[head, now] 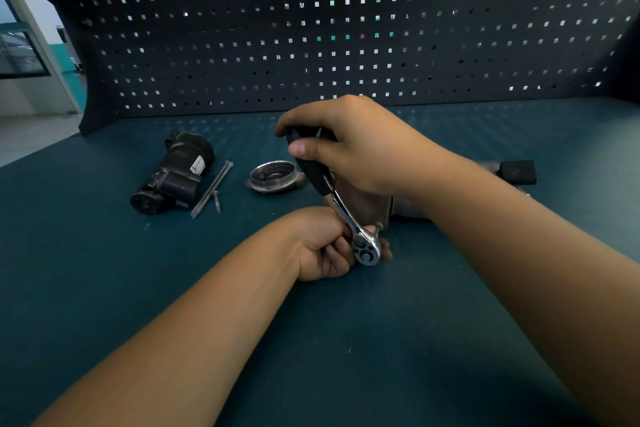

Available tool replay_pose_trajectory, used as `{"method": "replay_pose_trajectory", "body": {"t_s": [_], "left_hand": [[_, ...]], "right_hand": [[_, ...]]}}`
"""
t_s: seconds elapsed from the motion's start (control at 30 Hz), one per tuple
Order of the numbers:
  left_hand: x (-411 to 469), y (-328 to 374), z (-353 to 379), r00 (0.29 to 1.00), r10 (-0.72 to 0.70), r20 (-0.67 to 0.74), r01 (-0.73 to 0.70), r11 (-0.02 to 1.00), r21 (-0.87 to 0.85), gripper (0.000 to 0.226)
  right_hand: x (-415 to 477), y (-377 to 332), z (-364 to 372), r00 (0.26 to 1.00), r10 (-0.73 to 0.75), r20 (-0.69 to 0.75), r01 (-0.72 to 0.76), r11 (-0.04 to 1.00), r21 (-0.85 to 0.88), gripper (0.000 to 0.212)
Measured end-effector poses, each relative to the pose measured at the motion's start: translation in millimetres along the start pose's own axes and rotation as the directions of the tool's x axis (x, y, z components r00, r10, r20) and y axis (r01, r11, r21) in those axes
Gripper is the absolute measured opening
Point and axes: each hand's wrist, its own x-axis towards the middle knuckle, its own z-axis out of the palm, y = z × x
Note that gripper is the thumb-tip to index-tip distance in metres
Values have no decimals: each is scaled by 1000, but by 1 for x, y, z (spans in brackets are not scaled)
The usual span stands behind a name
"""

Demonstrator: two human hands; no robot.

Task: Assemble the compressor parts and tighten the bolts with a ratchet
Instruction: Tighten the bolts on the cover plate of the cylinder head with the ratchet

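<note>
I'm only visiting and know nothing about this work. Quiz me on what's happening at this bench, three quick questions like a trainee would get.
1. True or false: the right hand holds the ratchet by its black handle.
2. Fill in: the left hand is curled around the ratchet's chrome ____.
3. The long bolts lie: A) in the left hand; B) between the black compressor housing and the round metal cover; C) under the ratchet.
Key: 1 true; 2 head; 3 B.
</note>
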Motion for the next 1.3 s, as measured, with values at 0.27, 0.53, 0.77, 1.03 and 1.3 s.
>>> {"method": "replay_pose_trajectory", "body": {"t_s": [0.27,0.53,0.77,1.03,1.3], "left_hand": [[1,-3,2,999,44,-13,-45,999,-23,22],[3,-2,4,999,49,-24,-50,998,-31,21],[5,0,2,998,12,-55,-15,999,-40,31],[7,-3,3,997,33,-70,-37,998,-54,17],[6,-4,3,997,39,-62,-45,994,-95,23]], "right_hand": [[0,-2,-2,998,-20,51,20,1000,-1,25],[1,0,6,997,-34,64,33,999,19,29],[-2,12,-22,1000,14,9,-14,1000,12,16],[-48,16,-70,999,25,-31,-31,978,-209,28],[-131,37,-71,967,189,-171,-235,921,-312,25]]}}
